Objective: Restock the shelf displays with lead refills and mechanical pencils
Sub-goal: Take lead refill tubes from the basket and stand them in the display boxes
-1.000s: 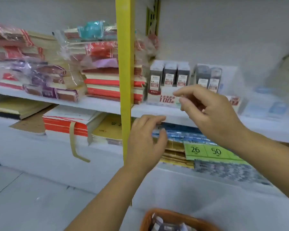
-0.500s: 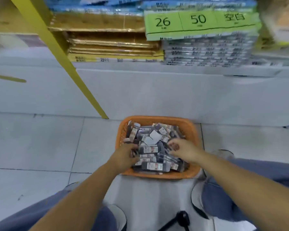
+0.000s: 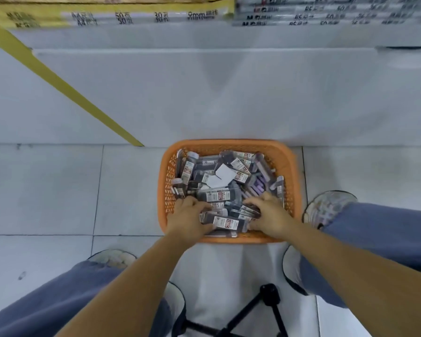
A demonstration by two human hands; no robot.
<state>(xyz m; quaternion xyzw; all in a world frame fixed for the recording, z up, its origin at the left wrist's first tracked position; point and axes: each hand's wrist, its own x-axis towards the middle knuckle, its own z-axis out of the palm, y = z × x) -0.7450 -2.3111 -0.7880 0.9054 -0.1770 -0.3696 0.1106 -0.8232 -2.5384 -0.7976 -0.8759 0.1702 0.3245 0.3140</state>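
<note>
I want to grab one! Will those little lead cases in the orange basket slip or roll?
Probably slippery: the lead cases look like smooth, shiny plastic. They seem stiff and likely light, being small and loosely heaped. The flat ones should hardly roll, but the pile in the orange basket may shift when one comes out.

Lit brightly and evenly from overhead, in a cool bluish cast, with only a faint grey shadow on the white shelf base [image 3: 216, 79] toward 12 o'clock. Smeared by motion blur at 12 o'clock, with doubled print on the stacked packs [image 3: 141, 17], yet kept fairly crisp on the lead refill boxes [image 3: 219, 195] at centre. Bowed by wide-angle distortion toward 3 and 9 o'clock.
</note>
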